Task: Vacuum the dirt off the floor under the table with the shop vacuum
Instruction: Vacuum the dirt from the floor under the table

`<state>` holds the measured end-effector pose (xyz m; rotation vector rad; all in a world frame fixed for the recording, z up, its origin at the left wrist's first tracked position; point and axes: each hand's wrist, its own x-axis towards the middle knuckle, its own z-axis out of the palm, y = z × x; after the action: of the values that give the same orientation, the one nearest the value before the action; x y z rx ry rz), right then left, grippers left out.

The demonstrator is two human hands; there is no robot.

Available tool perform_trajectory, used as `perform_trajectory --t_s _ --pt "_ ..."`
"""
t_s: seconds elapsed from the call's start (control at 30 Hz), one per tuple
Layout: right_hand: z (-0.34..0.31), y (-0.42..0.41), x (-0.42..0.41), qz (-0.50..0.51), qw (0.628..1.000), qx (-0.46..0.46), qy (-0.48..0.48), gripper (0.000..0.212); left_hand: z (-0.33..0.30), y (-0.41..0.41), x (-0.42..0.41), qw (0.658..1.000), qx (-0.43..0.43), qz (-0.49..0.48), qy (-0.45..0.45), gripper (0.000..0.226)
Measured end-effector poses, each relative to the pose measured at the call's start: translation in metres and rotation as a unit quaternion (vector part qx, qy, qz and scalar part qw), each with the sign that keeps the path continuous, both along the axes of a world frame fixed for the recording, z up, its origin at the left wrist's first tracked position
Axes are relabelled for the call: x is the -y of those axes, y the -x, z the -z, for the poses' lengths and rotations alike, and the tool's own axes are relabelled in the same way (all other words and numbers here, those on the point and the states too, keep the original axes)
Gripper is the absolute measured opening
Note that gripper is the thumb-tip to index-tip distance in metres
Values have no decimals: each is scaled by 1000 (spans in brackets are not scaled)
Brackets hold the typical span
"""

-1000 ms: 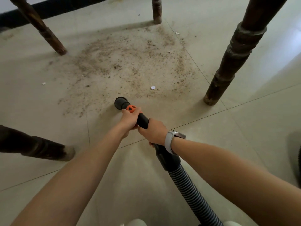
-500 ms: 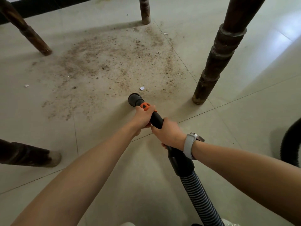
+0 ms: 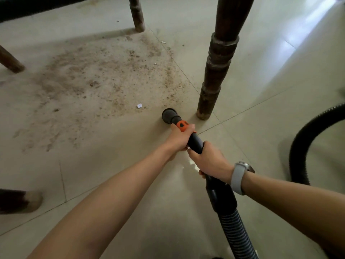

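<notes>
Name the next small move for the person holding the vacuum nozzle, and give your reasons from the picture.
Probably push the nozzle forward and left into the dirt patch. Both the left hand and right hand grip the wand, its mouth sits at the patch's near edge beside the table leg, and the dirt and a white scrap lie uncollected ahead.

This looks like a room in a home, seen from low down under a table. Large pale glossy floor tiles [image 3: 261, 75] run to a dark skirting strip [image 3: 37, 6], and four dark turned wooden table legs [image 3: 216, 71] stand around scattered brown dirt [image 3: 97, 81].
</notes>
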<state>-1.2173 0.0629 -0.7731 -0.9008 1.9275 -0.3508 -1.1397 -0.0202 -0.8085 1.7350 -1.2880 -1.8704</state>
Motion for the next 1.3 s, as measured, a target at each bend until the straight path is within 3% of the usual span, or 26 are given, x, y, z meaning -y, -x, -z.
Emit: perform_trajectory --t_s 0.5,0.73,1.07,1.3 --pt "3 20 10 52 994 -96 4 30 -11 35 6 999 -51 16 -5 43" --pt "6 27 17 88 996 -26 16 27 -13 44 10 999 -28 12 43 45" --pt "13 41 17 80 990 110 30 15 -14 41 11 998 -26 -4 52 21" --pt "12 30 21 23 988 152 14 11 -3 1 14 1000 -7 9 -17 41"
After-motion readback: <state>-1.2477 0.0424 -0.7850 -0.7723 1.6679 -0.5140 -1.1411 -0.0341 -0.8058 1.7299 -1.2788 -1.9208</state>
